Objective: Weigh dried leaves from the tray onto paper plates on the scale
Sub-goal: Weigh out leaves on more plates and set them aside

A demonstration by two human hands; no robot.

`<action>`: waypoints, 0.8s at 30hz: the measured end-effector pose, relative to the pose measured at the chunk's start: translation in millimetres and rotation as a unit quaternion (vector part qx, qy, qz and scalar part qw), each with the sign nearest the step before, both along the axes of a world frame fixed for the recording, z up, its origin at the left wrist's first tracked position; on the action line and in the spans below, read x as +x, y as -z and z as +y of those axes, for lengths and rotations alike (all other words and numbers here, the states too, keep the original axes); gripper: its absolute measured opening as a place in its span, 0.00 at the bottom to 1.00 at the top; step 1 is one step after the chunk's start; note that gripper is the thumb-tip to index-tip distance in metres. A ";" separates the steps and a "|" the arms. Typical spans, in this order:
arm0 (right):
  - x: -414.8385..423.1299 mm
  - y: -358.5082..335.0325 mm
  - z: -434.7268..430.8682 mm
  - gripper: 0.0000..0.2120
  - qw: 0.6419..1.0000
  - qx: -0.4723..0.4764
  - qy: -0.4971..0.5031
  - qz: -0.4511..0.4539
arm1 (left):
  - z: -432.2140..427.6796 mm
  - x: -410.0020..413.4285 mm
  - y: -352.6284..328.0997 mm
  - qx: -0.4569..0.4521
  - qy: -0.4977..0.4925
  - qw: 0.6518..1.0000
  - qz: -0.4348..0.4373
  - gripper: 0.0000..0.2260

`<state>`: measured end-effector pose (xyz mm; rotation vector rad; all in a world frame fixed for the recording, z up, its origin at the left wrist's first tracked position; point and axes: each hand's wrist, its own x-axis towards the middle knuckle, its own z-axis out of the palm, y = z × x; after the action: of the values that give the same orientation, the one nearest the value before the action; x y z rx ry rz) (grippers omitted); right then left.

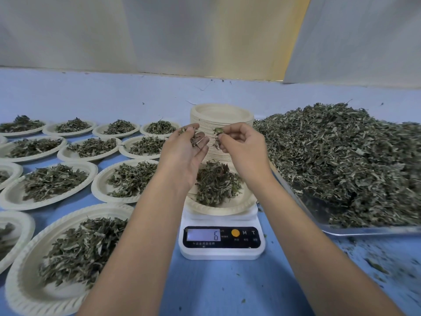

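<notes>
Counted: 1 scale (222, 242), readout 6. 1 paper plate (218, 209) on it w/ a leaf pile (215, 183). 1 tall stack of empty plates (222, 115) just behind. 1 tray (364, 230) to the right, heaped w/ dried leaves (341, 160). At least 12 filled plates (11, 199) to the left in approx 4 rows, a few cut off by the frame edge. 2 hands.

Blue counter (227, 288), leaf crumbs (376, 267) scattered front right near the tray. White sheeting (159, 30) hung behind, yellowish strip showing btwn two panels.

Left hand (182, 153): grip half closed, palm turned inward, fingers cupped round leaf bits (194, 139). Right hand (241, 147): grip clenched to a pinch, thumb + fingertips grasping a few more bits. Both raised above the paper plate on the scale, in front of the stack, near each other but apart.
</notes>
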<state>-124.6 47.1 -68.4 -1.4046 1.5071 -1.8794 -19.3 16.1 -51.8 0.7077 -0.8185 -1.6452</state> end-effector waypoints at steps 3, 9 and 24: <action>-2.3 -0.9 0.4 0.09 1.000 0.008 0.002 -0.008 | -0.6 1.4 -0.2 0.006 0.004 1.000 0.004 0.11; -2.3 -2.2 2.6 0.08 1.000 0.006 -0.013 -0.013 | -1.1 2.1 0.6 0.014 0.007 1.000 0.006 0.11; -4.6 -0.6 3.1 0.06 0.999 0.030 -0.015 0.017 | -2.6 3.1 0.4 0.022 0.013 1.000 0.003 0.11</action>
<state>-129.3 50.2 -67.8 -1.4315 1.5367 -1.7847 -16.2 13.5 -52.2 0.7242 -0.7919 -1.6924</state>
